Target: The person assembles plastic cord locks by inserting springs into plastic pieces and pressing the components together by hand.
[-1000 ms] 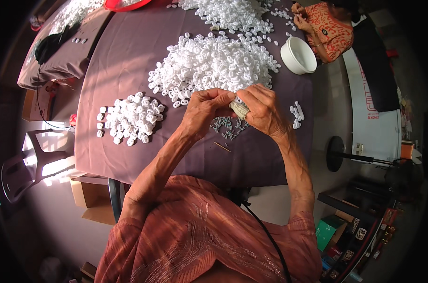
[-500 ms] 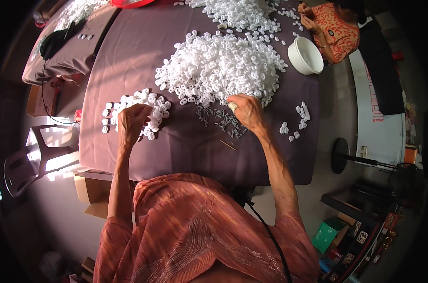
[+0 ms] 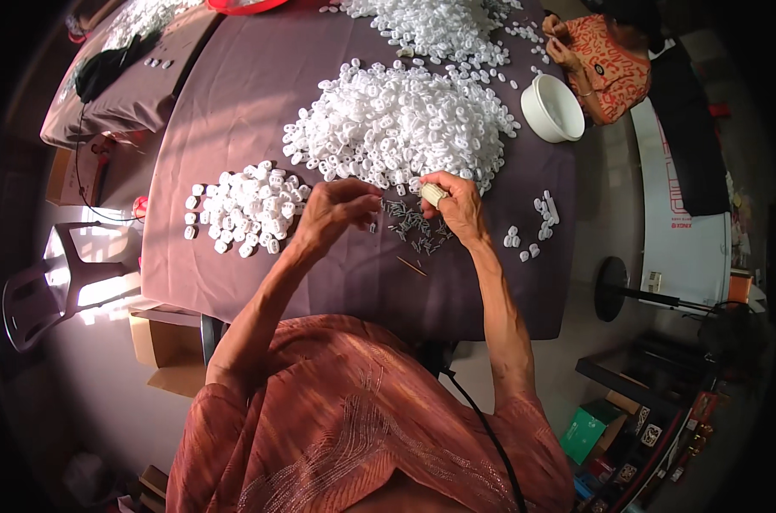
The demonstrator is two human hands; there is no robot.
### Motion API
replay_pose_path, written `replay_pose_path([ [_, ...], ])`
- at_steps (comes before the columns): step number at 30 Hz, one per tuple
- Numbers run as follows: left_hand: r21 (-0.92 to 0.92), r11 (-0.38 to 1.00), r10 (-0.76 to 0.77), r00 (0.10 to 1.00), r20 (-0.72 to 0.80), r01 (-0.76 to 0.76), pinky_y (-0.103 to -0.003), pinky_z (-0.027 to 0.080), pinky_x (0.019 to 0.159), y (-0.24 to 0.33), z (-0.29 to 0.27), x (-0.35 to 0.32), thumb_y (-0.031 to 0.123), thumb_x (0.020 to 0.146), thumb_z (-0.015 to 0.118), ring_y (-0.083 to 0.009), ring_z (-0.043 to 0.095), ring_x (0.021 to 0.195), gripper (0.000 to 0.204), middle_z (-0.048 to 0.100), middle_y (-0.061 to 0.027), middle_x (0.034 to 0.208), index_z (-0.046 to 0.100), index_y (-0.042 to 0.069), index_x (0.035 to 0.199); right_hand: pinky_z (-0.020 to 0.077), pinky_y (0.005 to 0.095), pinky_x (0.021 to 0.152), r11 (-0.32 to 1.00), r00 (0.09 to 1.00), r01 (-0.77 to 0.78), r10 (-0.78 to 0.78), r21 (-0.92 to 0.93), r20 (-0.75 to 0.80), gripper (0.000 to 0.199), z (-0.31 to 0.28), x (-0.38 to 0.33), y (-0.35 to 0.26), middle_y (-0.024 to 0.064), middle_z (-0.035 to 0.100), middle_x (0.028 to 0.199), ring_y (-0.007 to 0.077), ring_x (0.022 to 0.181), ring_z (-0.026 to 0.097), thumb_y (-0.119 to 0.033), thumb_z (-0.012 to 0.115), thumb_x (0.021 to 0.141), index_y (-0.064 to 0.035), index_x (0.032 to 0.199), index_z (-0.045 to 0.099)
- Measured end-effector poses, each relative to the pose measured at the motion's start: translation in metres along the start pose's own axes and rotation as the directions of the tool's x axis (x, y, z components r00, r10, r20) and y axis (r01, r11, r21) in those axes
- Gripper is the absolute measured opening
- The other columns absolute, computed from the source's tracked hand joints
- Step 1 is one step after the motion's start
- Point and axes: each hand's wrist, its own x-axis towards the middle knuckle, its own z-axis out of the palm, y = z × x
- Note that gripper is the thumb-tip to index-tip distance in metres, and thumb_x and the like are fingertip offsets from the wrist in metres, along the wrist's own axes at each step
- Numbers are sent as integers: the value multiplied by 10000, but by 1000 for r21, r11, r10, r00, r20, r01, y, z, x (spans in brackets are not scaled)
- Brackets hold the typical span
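My right hand is closed round a cream, ribbed, rounded piece, at the near edge of a big heap of small white plastic oval pieces. To its left my left hand has its fingers bent together over the table. Whatever they may pinch is too small to make out. Between and below the hands lie many small grey pins, scattered on the dark cloth. A thin brown stick rests nearer to me. Left of my left hand spreads a smaller pile of white pieces.
A brown-purple cloth covers the table. At the far right stands a white tub, beside a person in an orange patterned top. A few white pieces lie on the right. A red basin sits at the far edge.
My left hand has moved right, from above the small white pile to beside the grey pins. My right hand has turned slightly, so more of the cream piece shows.
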Motion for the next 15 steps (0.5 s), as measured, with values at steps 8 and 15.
replay_pose_path([
  [8, -345, 938, 37, 999, -30, -45, -268, 496, 665, 9, 42, 23, 169, 800, 613, -144, 602, 703, 214, 620, -69, 791, 599, -7, 921, 472, 339, 591, 560, 772, 432, -635, -707, -32, 243, 25, -8, -37, 160, 595, 747, 320, 684, 590, 22, 541, 670, -18, 907, 571],
  [15, -381, 916, 73, 985, -156, -128, -279, 502, 694, 15, 15, 23, 129, 813, 586, -161, 608, 720, 211, 615, -76, 817, 583, -12, 970, 474, 365, 593, 779, 901, 299, -420, -552, -105, 121, 18, -2, 10, 138, 602, 751, 316, 675, 586, -18, 553, 698, -29, 805, 607],
])
